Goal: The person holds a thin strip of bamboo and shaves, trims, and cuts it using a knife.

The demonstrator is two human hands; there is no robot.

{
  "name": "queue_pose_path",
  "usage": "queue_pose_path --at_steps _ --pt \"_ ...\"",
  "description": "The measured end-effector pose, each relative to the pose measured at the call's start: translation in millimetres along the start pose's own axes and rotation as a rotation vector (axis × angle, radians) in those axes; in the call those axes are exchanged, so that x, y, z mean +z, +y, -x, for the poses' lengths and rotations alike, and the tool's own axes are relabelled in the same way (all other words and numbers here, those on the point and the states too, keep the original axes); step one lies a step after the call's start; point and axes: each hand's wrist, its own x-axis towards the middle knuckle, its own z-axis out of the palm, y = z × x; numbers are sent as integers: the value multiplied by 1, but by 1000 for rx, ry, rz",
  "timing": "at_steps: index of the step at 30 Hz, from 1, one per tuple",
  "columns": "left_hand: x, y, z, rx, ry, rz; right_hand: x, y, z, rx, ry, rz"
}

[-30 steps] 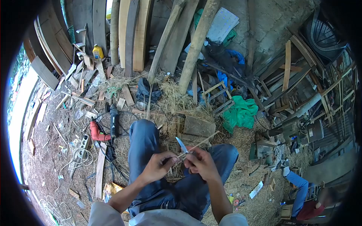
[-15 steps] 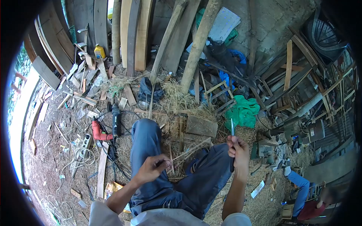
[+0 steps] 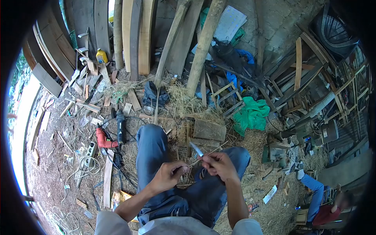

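Note:
My left hand point(image 3: 169, 176) is closed, its thumb and fingers pinching one end of a thin pale strip point(image 3: 216, 149) that looks like bamboo or wood. The strip slants up to the right, past my other hand. My right hand point(image 3: 220, 167) is wrapped round a knife, and its bright blade point(image 3: 196, 149) points up and left, at the strip. Whether the edge touches the strip I cannot tell. Both hands are close together over my bent legs. Beyond them a wooden block point(image 3: 209, 131) lies on the littered ground beside a hammer-like wooden tool point(image 3: 188, 133).
To the left lie a red drill point(image 3: 103, 139), a dark grinder point(image 3: 121, 129) and a power strip point(image 3: 91, 150) with tangled cords. Boards point(image 3: 147, 39) and poles lean ahead. A green plastic bag point(image 3: 252, 114) lies right of centre. Another person point(image 3: 327, 209) sits at lower right.
My right hand has swung left and down with the knife, from upright beside my right knee to the strip. My left hand has shifted slightly right, still pinching the strip.

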Motion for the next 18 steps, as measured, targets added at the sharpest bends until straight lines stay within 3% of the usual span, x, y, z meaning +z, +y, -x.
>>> queue_pose_path --at_steps 2,6,8,11,13,15,18 --pt "1 -2 0 5 10 15 -15 -2 0 -83 103 -2" --pt "0 4 -1 33 5 3 -36 -5 0 -67 88 -6" --pt "-13 -6 5 67 45 14 -78 -1 -7 -370 500 -56" --pt "-29 -16 13 10 162 -49 -104 -21 6 -348 508 -54" --pt "-25 -24 9 -4 191 -64 -76 -16 4 -301 532 -16" --pt "-17 -19 0 5 212 -91 -47 -6 -1 -272 269 -37" --pt "-4 -13 -10 33 239 -101 -5 6 -9 -179 152 -11"
